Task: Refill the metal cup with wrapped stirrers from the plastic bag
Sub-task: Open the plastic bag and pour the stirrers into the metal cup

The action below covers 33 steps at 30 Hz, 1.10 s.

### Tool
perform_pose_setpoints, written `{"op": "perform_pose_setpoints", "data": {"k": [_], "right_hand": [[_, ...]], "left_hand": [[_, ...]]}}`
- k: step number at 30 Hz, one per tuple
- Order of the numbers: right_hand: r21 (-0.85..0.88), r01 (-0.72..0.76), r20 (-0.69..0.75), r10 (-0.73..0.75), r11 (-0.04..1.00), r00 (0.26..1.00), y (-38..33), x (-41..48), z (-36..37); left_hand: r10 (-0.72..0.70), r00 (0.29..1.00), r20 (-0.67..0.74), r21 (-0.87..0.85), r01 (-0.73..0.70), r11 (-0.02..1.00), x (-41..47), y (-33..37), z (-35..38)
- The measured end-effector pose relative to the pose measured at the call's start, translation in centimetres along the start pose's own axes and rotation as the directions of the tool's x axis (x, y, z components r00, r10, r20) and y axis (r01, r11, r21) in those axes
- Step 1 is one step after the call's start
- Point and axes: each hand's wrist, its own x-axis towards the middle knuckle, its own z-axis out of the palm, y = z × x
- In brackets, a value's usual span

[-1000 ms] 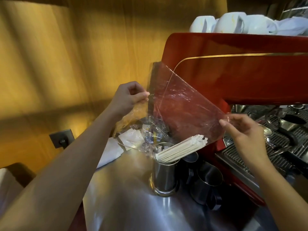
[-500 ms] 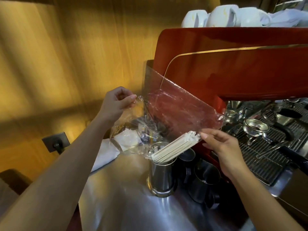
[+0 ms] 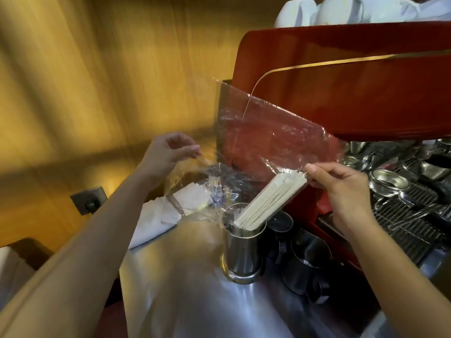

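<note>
A shiny metal cup (image 3: 242,254) stands on the steel counter (image 3: 185,289). A bundle of white wrapped stirrers (image 3: 271,198) leans out of it to the upper right. Above the cup hangs a clear plastic bag (image 3: 268,140), stretched out and seemingly without stirrers inside. My left hand (image 3: 168,154) pinches the bag's crumpled left edge between thumb and fingers. My right hand (image 3: 341,189) pinches the bag's right corner, with its fingertips at the top end of the stirrer bundle.
A red espresso machine (image 3: 353,76) rises behind the cup, white cups (image 3: 341,8) on top. Two dark metal pitchers (image 3: 307,262) stand just right of the cup. The drip grate (image 3: 412,223) with metal parts lies at right. White cloth (image 3: 161,215) lies left of the cup.
My right hand has come down and left, from the bag's right edge to the top of the stirrers. My left hand has sunk a little. The bag has been lowered over the cup.
</note>
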Motion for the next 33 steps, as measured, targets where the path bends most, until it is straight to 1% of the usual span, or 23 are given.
{"op": "perform_pose_setpoints", "data": {"k": [5, 8, 12, 14, 15, 18, 19, 20, 21, 23, 25, 28, 33], "right_hand": [[0.039, 0.107, 0.017, -0.108, 0.993, 0.994, -1.9, 1.1, 0.8], [0.067, 0.134, 0.007, -0.134, 0.989, 0.991, -2.7, 1.7, 1.0], [0.064, 0.113, 0.001, -0.113, 0.992, 0.994, -2.4, 1.8, 0.9], [0.065, 0.106, 0.002, -0.107, 0.992, 0.994, -2.1, 1.5, 0.9], [0.072, 0.108, -0.002, -0.108, 0.992, 0.994, -2.2, 1.5, 0.9], [0.105, 0.156, -0.024, -0.154, 0.982, 0.988, -3.0, 1.8, 1.1], [0.108, 0.176, -0.03, -0.173, 0.978, 0.984, -3.2, 2.0, 1.2], [0.1, 0.185, -0.028, -0.183, 0.978, 0.983, -3.3, 2.1, 1.2], [0.084, 0.184, -0.016, -0.183, 0.979, 0.983, -3.2, 2.1, 1.3], [0.051, 0.171, 0.011, -0.172, 0.984, 0.985, -2.9, 2.0, 1.2], [0.042, 0.162, -0.009, -0.161, 0.986, 0.987, -2.6, 2.1, 0.9], [0.045, 0.154, -0.026, -0.153, 0.987, 0.988, -2.7, 2.2, 0.5], [0.057, 0.102, -0.019, -0.101, 0.993, 0.995, -1.8, 2.0, 0.3]], "left_hand": [[0.07, 0.996, -0.055, -0.047, -0.073, 0.996, 0.2, 1.0, -1.0], [0.086, 0.994, -0.061, -0.062, -0.089, 0.994, 0.2, 1.2, -1.1], [0.066, 0.998, 0.006, -0.06, -0.065, 0.996, -0.2, 0.8, -0.9], [0.032, 0.998, 0.055, -0.008, -0.032, 0.999, -0.5, 0.4, -0.9], [0.026, 0.998, 0.054, 0.014, -0.027, 1.0, -0.7, 0.3, -0.9], [0.08, 0.995, -0.058, -0.012, -0.08, 0.997, -0.5, 0.5, -0.9], [0.098, 0.993, -0.067, -0.018, -0.1, 0.995, -0.4, 0.8, -0.9], [0.105, 0.993, -0.046, -0.009, -0.106, 0.994, -0.2, 1.1, -0.7], [0.104, 0.994, -0.026, 0.012, -0.103, 0.995, -0.2, 1.2, -0.4], [0.109, 0.992, -0.061, 0.047, -0.106, 0.993, -0.2, 1.1, 0.1], [0.091, 0.993, -0.079, 0.002, -0.092, 0.996, -0.1, 1.2, 0.3], [0.078, 0.997, -0.024, -0.014, -0.079, 0.997, 0.0, 1.2, 0.5], [0.068, 0.998, 0.005, -0.014, -0.068, 0.998, 0.2, 0.5, 0.1]]}}
